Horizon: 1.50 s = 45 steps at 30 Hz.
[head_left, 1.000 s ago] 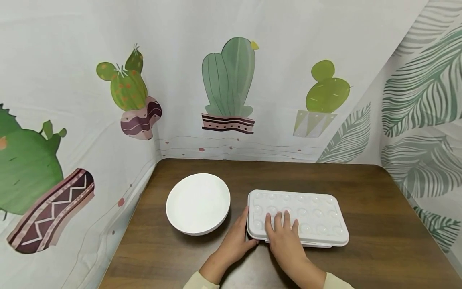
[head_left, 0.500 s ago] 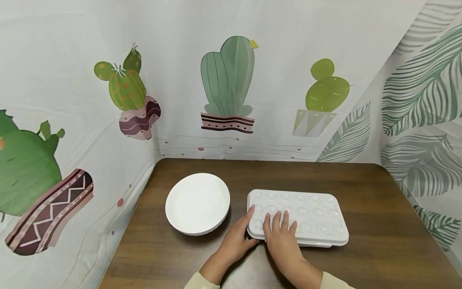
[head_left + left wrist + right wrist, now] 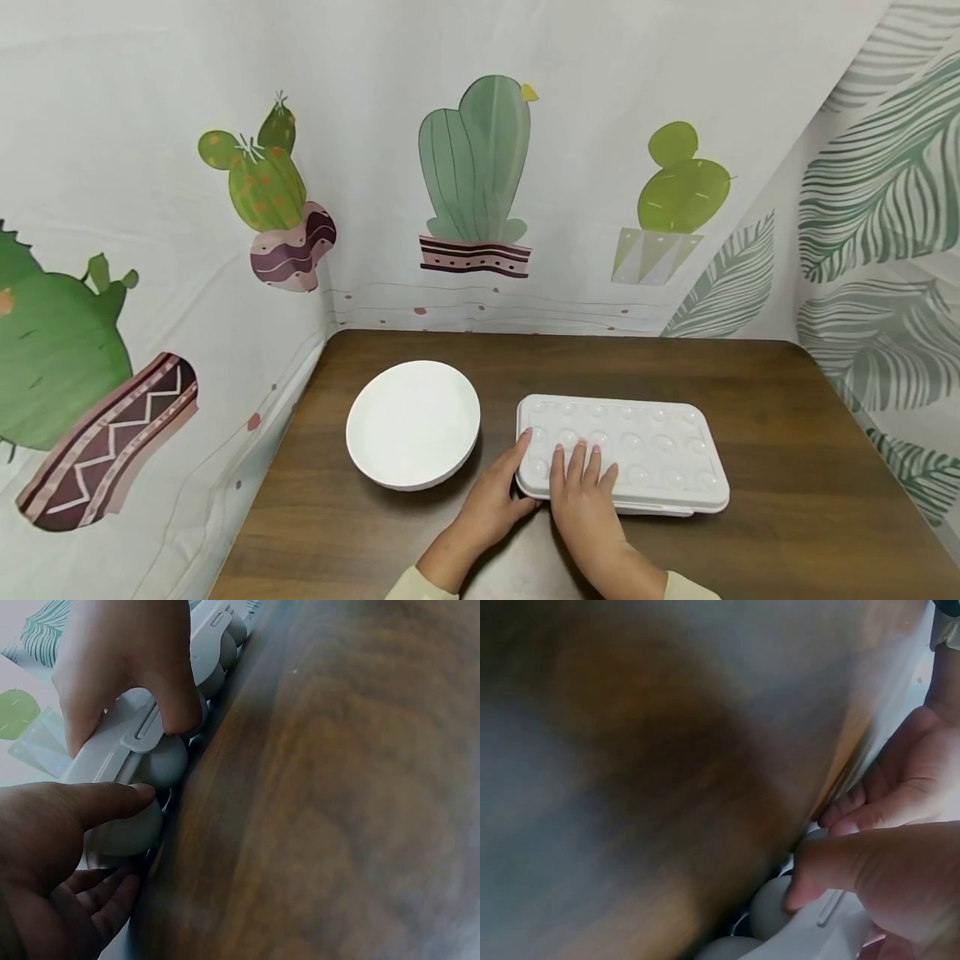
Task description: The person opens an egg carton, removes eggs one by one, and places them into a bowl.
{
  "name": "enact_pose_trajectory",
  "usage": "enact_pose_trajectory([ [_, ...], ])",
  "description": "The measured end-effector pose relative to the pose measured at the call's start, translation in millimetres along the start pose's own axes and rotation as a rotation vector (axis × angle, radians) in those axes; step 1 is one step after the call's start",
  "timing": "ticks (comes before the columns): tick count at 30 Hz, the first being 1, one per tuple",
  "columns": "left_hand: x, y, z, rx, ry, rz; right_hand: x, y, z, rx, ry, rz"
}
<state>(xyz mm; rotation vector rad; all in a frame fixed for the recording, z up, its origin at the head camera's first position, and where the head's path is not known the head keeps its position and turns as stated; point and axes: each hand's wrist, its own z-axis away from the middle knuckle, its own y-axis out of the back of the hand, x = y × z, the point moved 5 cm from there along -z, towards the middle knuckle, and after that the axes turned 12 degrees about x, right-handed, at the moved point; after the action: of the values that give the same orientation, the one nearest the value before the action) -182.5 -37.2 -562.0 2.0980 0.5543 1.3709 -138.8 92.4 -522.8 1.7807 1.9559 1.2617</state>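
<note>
A white lidded egg box (image 3: 675, 467) with rows of round bumps on its lid lies on the table, right of the middle. My left hand (image 3: 487, 500) grips its left end, with a fingertip over the lid's corner and the thumb at the front. My right hand (image 3: 588, 508) has its fingers spread on the lid. In the left wrist view, the right thumb (image 3: 182, 712) hooks over the front edge beside a latch (image 3: 144, 733). Pale rounded eggs (image 3: 163, 761) show below the lid's rim. The right wrist view is partly blurred.
To the left of the box stands a round white bowl (image 3: 412, 425). The brown wooden table (image 3: 787, 417) meets a white cloth backdrop (image 3: 585, 167) printed with cacti and leaves along its back and sides.
My left fingertip has moved from the box's side up onto the lid's corner. My right hand has shifted slightly left on the lid. The box and bowl stay in place.
</note>
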Motion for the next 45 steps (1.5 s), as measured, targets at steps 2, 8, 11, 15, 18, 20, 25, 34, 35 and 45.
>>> enact_pose_trajectory([
  [2, 0.3, 0.2, -0.2, 0.005, -0.002, 0.002, -0.4, -0.4, -0.3, 0.021, -0.002, 0.002],
  [8, 1.7, -1.8, 0.2, 0.0, -0.008, 0.001, -1.9, -0.4, 1.6, 0.072, -0.006, 0.032],
  [11, 1.6, -3.5, 0.9, -0.003, -0.008, 0.0, -2.6, -0.3, 2.7, 0.083, -0.01, 0.037],
  [15, 1.4, -4.2, 1.8, -0.002, -0.009, 0.0, -3.3, -1.0, 3.6, 0.091, -0.022, 0.038],
  [18, 1.1, -4.2, 2.4, -0.004, -0.005, -0.005, -3.9, -1.4, 4.3, 0.094, -0.028, 0.047],
  [20, 1.2, -4.3, 3.1, -0.01, 0.002, -0.007, -4.4, -1.3, 4.9, 0.09, -0.03, 0.055],
  [25, 0.5, -5.6, 5.3, -0.024, 0.018, 0.0, -6.0, 0.0, 6.7, 0.062, -0.022, 0.074],
  [34, 0.3, -4.6, 3.3, -0.009, 0.003, -0.001, -6.9, -4.1, 7.5, 0.051, -0.044, 0.059],
  [35, 0.4, -4.1, 2.7, -0.004, -0.003, -0.005, -7.1, -4.4, 7.3, 0.051, -0.048, 0.053],
  [45, -0.5, -1.1, -0.7, 0.019, -0.023, -0.025, -7.0, -5.0, 3.7, -0.012, -0.054, 0.016],
])
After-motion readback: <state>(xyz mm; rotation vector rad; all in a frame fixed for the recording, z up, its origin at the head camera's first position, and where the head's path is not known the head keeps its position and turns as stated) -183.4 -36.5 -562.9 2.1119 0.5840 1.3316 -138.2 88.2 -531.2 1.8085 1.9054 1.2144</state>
